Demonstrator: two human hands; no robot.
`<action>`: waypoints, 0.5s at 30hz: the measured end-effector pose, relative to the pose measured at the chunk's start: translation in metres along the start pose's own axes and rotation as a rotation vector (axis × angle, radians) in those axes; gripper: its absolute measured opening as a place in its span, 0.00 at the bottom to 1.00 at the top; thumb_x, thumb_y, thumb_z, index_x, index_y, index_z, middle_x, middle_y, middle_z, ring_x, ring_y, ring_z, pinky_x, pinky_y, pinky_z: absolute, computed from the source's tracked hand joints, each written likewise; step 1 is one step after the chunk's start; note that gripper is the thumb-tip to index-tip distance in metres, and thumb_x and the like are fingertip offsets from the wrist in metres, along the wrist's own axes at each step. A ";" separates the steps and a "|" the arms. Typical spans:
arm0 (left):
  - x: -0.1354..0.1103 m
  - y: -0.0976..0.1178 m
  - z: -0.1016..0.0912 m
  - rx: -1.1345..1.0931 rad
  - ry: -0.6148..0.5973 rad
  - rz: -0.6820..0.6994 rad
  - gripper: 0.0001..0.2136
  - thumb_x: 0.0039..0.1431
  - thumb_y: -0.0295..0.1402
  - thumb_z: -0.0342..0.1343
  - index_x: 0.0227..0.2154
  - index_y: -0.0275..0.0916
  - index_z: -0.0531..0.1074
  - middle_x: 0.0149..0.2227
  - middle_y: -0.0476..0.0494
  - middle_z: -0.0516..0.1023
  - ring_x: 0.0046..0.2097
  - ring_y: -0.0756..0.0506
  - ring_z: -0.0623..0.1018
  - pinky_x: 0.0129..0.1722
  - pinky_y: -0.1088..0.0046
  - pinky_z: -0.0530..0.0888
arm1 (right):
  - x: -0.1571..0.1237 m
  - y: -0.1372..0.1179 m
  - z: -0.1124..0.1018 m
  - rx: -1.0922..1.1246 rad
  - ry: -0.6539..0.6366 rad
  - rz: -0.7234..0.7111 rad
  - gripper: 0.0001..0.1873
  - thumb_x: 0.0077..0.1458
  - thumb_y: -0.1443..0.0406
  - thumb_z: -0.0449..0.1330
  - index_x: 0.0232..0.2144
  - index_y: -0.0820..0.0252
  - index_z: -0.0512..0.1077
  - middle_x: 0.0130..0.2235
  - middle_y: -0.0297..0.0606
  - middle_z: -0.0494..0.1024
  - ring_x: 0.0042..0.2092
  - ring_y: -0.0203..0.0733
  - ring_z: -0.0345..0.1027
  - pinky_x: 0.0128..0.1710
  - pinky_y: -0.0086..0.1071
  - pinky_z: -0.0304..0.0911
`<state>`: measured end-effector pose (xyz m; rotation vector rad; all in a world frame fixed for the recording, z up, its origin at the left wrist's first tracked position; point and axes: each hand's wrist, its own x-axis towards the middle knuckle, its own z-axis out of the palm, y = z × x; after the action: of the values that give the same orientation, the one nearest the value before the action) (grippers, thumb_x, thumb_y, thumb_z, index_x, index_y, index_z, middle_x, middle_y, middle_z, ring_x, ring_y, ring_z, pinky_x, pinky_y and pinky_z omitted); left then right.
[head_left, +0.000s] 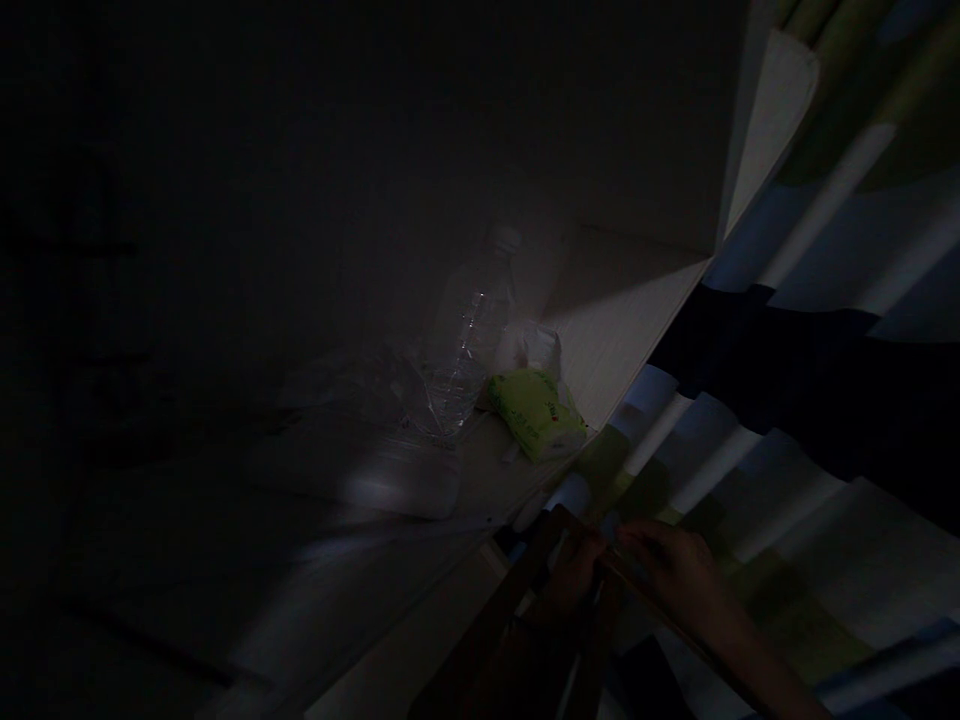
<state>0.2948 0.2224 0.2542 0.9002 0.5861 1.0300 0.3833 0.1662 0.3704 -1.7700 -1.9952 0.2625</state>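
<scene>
The view is very dark. At the lower right, my left hand (574, 578) closes around the upper end of a brown, wood-like frame (517, 580), whose bars run down out of view. My right hand (679, 570) is just beside it, fingers bent and pinched together close to a frame bar. A small pale-blue patch shows by the right fingertips, but whatever they pinch is too dark to make out.
Beyond the hands, a green tissue pack (536, 412) lies on a pale shelf (607, 345). A clear plastic bottle (472, 335) stands behind it, with a plastic-wrapped bundle (397, 475) to the left. A patterned curtain (810, 500) hangs along the right.
</scene>
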 end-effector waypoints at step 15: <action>-0.005 0.010 0.002 0.007 -0.023 0.028 0.10 0.42 0.41 0.49 0.20 0.40 0.59 0.23 0.51 0.58 0.29 0.49 0.60 0.32 0.71 0.60 | -0.004 -0.005 -0.003 -0.094 -0.017 0.035 0.21 0.52 0.57 0.42 0.28 0.59 0.73 0.33 0.42 0.77 0.35 0.47 0.71 0.32 0.34 0.60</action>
<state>0.2901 0.2197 0.2638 0.9272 0.5593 1.0417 0.3802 0.1612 0.3742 -1.8679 -2.0201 0.1984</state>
